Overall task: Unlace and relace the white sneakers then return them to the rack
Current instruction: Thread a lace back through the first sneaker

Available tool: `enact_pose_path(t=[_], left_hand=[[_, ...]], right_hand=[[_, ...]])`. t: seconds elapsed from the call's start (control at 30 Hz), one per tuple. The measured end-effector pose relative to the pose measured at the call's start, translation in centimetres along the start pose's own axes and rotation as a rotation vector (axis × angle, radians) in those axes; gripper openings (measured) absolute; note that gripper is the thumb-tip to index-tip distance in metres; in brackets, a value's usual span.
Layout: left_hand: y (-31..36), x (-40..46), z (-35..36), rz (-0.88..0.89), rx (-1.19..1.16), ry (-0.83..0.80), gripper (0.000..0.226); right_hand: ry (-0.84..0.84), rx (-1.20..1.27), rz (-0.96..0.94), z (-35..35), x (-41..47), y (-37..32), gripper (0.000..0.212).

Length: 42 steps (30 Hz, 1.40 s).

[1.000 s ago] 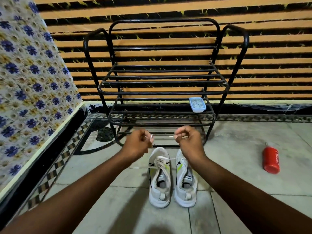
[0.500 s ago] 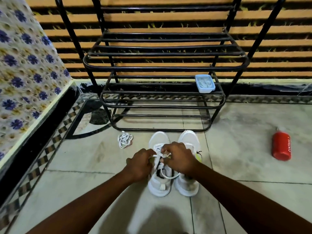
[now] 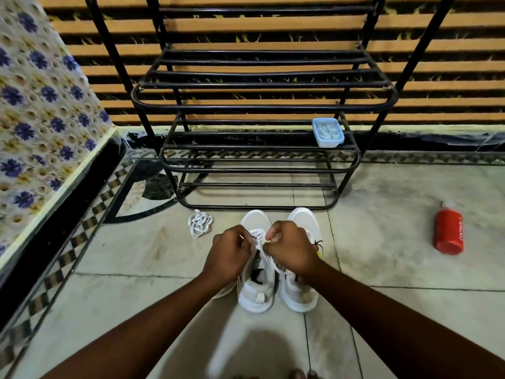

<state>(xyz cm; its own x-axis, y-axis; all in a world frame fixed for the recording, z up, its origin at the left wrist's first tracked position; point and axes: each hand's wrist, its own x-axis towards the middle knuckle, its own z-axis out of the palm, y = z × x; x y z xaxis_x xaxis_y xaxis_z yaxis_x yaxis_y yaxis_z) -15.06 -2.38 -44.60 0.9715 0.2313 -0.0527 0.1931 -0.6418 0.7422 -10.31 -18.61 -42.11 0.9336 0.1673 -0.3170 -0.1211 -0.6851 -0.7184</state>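
The white sneakers (image 3: 276, 266) stood side by side on the tiled floor just in front of the black metal rack (image 3: 259, 105), toes toward it and long axes running straight away from the person. The left hand (image 3: 229, 254) and right hand (image 3: 291, 248) sat over the left shoe, each equally near, pinching its flat woven lace (image 3: 259, 236) at the eyelets. A second lace (image 3: 200, 223) lay bunched left of the toes, near the rack's foot, which suggested the right shoe awaited relacing.

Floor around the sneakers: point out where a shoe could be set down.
Free: tiles between the right sneaker and red bottle; tiles left of the loose lace. Crowded: both hands over the left sneaker, tight to the rack.
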Motion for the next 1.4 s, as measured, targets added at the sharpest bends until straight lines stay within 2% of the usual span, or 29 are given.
enact_pose_path(t=[0.07,0.13,0.2,0.27,0.33,0.47,0.53,0.63,0.7,0.73,0.83,0.93,1.0,1.07,1.17,1.3,1.4], left_hand=[[1.5,0.1,0.0,-0.114,-0.168,-0.041,0.017],[3.4,0.4,0.0,-0.411,-0.461,-0.129,0.023],[4.5,0.7,-0.1,-0.685,-0.669,-0.252,0.017],[4.7,1.0,-0.3,-0.736,-0.701,-0.314,0.011],[4.9,1.3,-1.0,-0.73,-0.715,-0.273,0.011],[4.6,2.4,-3.7,-0.735,-0.932,-0.107,0.02],[3.8,2.6,-5.0,-0.69,-0.914,-0.044,0.024],[2.8,2.2,-6.3,-0.586,-0.673,-0.048,0.022],[2.2,1.8,-6.9,-0.513,-0.463,-0.085,0.013],[1.9,1.6,-7.2,-0.444,-0.307,-0.121,0.01],[1.2,1.3,-8.1,-0.21,0.187,-0.194,0.017],[0.4,1.5,-8.3,-0.133,0.215,-0.197,0.019],[-0.1,1.9,-8.0,-0.12,0.169,-0.118,0.025],[-0.4,2.2,-7.6,-0.095,0.141,-0.046,0.026],[-0.1,2.0,-7.1,-0.083,0.062,-0.001,0.026],[-0.3,1.9,-6.6,-0.072,0.067,0.031,0.025],[0.1,1.8,-6.4,-0.078,0.036,0.025,0.023]], right_hand=[[0.009,0.186,-0.027,-0.8,-0.3,-0.2,0.023],[-0.02,0.321,-0.098,-1.7,-1.3,-0.6,0.014],[-0.081,0.45,-0.176,-2.0,-2.3,-1.0,0.011],[-0.108,0.497,-0.224,-1.6,-2.8,-1.1,0.009],[-0.088,0.493,-0.242,-1.0,-3.0,-0.7,0.011],[-0.037,0.431,-0.218,0.2,-2.5,0.0,0.009],[-0.019,0.349,-0.23,0.9,-2.0,0.1,0.01],[-0.028,0.171,-0.298,1.5,-1.0,-0.2,0.02],[-0.082,0.047,-0.358,2.1,-0.5,-0.5,0.009],[-0.093,-0.012,-0.387,2.3,-0.3,-0.6,0.004],[-0.079,-0.184,-0.429,3.4,0.5,-0.3,0.011],[-0.094,-0.467,-0.476,3.9,0.7,-0.2,0.024],[-0.093,-0.683,-0.503,4.1,0.5,-0.4,0.035],[-0.105,-0.797,-0.496,4.5,0.5,-0.5,0.041],[-0.161,-0.772,-0.448,5.0,0.8,-0.4,0.032],[-0.184,-0.514,-0.38,4.9,1.1,-0.5,0.017],[-0.159,-0.274,-0.326,4.5,1.0,-0.4,0.04]])
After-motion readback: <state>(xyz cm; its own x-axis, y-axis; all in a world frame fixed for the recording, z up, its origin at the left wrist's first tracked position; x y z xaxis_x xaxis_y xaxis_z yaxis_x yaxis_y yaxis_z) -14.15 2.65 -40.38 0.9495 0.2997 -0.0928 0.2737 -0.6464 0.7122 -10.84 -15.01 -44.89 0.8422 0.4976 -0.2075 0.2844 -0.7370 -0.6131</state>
